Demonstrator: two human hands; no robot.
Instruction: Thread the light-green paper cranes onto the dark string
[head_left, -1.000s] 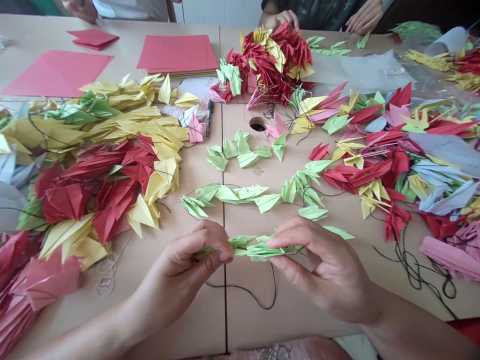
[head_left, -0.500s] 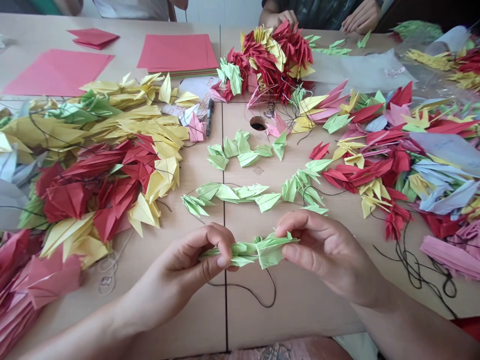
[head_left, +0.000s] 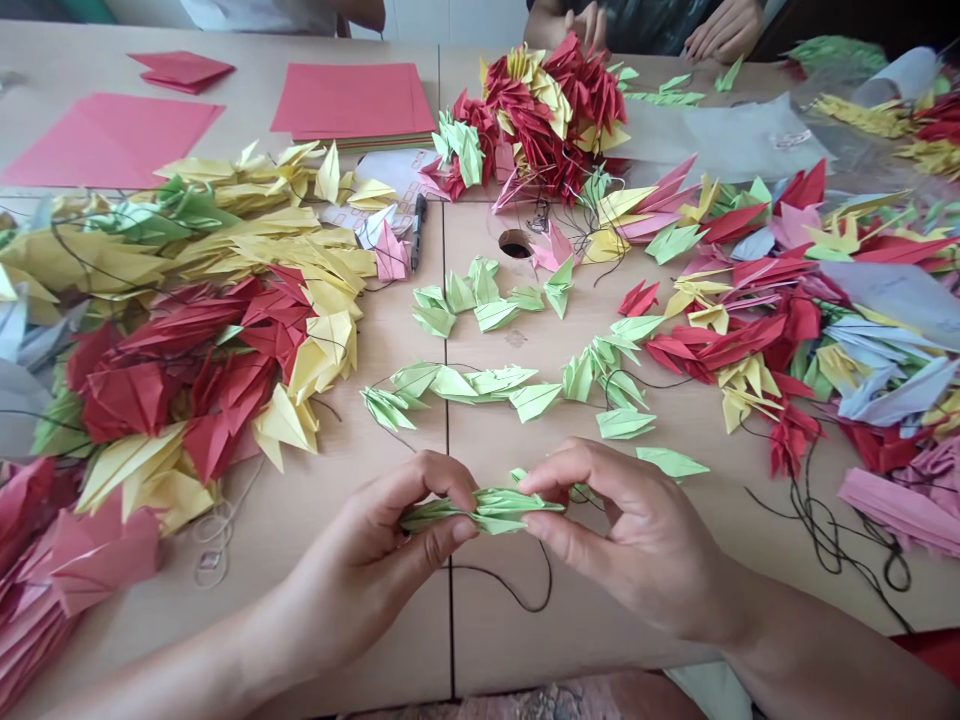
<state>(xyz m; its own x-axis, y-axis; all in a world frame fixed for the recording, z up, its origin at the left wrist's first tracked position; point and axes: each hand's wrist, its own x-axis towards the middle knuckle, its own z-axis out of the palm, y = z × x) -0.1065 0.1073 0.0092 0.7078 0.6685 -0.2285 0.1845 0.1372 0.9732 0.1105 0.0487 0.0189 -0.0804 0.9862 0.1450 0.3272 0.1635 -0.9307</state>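
Left hand: pinches one end of the green paper bundle.
Right hand: pinches the bundle's other end.
Black thread: loops below on the surface.

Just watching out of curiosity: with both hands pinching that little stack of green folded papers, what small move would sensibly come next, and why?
Probably slide the green folded papers along the black thread, closer together. The left hand pinches one end of the stack and the right hand the other. The thread hangs slack in a loop below them, and a string of green pieces lies on the table just beyond.
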